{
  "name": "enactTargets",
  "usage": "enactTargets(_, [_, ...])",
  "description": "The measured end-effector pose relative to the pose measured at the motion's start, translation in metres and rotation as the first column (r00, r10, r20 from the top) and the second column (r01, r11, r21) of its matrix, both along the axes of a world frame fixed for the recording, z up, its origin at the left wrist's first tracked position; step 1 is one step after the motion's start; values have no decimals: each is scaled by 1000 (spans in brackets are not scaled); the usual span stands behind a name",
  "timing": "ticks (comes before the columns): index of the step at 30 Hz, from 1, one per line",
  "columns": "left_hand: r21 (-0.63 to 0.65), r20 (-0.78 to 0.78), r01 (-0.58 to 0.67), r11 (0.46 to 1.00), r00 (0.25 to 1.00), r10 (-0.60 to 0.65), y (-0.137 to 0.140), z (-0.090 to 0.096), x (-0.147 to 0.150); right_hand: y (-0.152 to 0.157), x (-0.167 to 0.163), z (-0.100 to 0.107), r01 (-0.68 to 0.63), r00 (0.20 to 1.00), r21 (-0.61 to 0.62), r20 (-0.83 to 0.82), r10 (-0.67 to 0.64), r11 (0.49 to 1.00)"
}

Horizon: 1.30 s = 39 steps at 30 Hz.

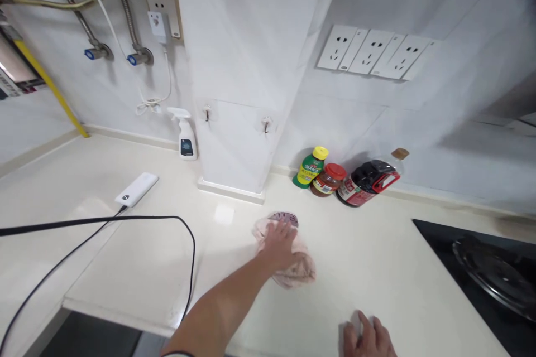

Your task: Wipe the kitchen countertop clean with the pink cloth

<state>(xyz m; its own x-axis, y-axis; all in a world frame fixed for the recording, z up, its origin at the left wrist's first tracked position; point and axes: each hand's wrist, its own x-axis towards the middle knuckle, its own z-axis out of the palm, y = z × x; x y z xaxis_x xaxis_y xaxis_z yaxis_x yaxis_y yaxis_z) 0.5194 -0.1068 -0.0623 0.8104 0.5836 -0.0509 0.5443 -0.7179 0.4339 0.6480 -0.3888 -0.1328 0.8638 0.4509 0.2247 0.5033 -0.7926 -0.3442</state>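
Note:
My left hand presses down on a pale pink cloth and holds it against the white countertop. The cloth is crumpled, and a purple printed patch shows at its far end, just beyond my fingertips. At the bottom edge, my right hand rests on the counter with its fingers a little bent and apart, holding nothing; its lower part is out of the picture.
Along the wall stand a green bottle, a red-lidded jar and a large dark sauce bottle. A black cooktop with a glass lid lies right. Left are a spray bottle, a white power bank and a black cable.

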Motion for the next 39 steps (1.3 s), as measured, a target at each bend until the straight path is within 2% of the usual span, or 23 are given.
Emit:
enactTargets(4, [71, -46, -246, 967, 967, 250, 49, 7, -63, 0, 2, 2, -8, 998, -8, -55, 8, 1000])
enactTargets(7, [127, -65, -430, 894, 896, 440, 81, 16, -134, -1, 4, 1, -11, 998, -23, -65, 9, 1000])
enactTargets(9, [158, -75, -563, 811, 812, 579, 96, 26, -186, -1, 3, 1, -7, 999, -26, -47, 6, 1000])
enactTargets(12, [186, -97, -755, 629, 622, 777, 109, 40, -255, 0, -1, 2, -25, 1000, -38, -18, 24, 999])
enactTargets(14, [198, -114, -830, 522, 509, 853, 110, 47, -284, 0, -4, 4, -47, 999, -46, 11, 47, 998])
enactTargets(16, [207, -129, -855, 475, 458, 880, 106, 48, -290, 0, -7, 6, -65, 997, -56, 41, 68, 996])
enactTargets(17, [211, -135, -853, 477, 458, 878, 102, 46, -284, -1, -7, 7, -74, 996, -64, 49, 77, 995])
enactTargets(19, [212, -141, -822, 529, 510, 849, 88, 41, -256, -2, -6, 8, -94, 994, -89, 48, 98, 992])
enactTargets(22, [180, -138, -689, 702, 689, 711, 50, 31, -187, -5, -4, 6, -110, 993, -123, 27, 114, 986])
enactTargets(25, [91, -122, -428, 899, 891, 436, -11, 25, -117, -7, 0, 3, -104, 994, -131, 6, 105, 986])
enactTargets(26, [59, -109, -328, 943, 937, 332, -35, 24, -99, -8, 1, 2, -101, 995, -127, 3, 102, 987])
enactTargets(28, [12, -69, -139, 990, 988, 139, -85, 21, -77, -8, 3, 0, -96, 995, -117, 10, 97, 989])
enactTargets(31, [-12, 37, 113, 994, 993, -113, -147, 8, -76, -8, 3, 1, -88, 996, -116, 23, 91, 989])
enactTargets(33, [18, 116, 201, 980, 973, -201, -171, -6, -91, -8, 2, 4, -89, 996, -119, 9, 90, 989])
enactTargets(36, [77, 146, 150, 986, 976, -160, -172, -27, -126, -7, 0, 8, -92, 996, -113, -25, 89, 989])
enactTargets(39, [139, 104, -58, 989, 994, 44, -141, -35, -175, -7, -2, 11, -93, 995, -108, -31, 90, 990])
